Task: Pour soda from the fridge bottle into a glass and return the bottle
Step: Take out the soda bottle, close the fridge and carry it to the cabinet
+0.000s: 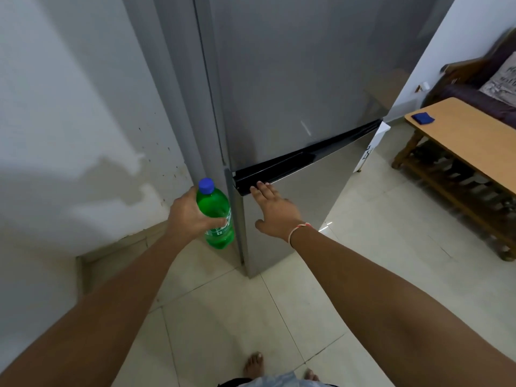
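Your left hand [192, 213] has its grip wrapped around the middle of the green soda bottle [216, 216], which is upright, with its blue cap [206, 185] on, just beside the left edge of the grey fridge [293, 79]. Your right hand [275, 212] lies flat and spread on the lower door [307, 196], fingertips at the black handle recess [293, 163], and it holds nothing. Both doors look shut.

The risk, as I judge it, is in the opening. If you pull the lower door while the bottle is so close to that corner, the door edge can hit the bottle or your knuckles. Your bare foot [253, 364] is also near the swing path. A one-hand hold on smooth plastic can slip if the bottle is wet; I cannot tell if it is.

The floor [349, 275] is pale glossy tile. The wall [69, 107] on the left shows stained, peeling paint. On the right stands a wooden tabletop [474, 141] with a small blue object [423, 118] on it, and behind it a dark sofa [474, 88]. No glass is visible.
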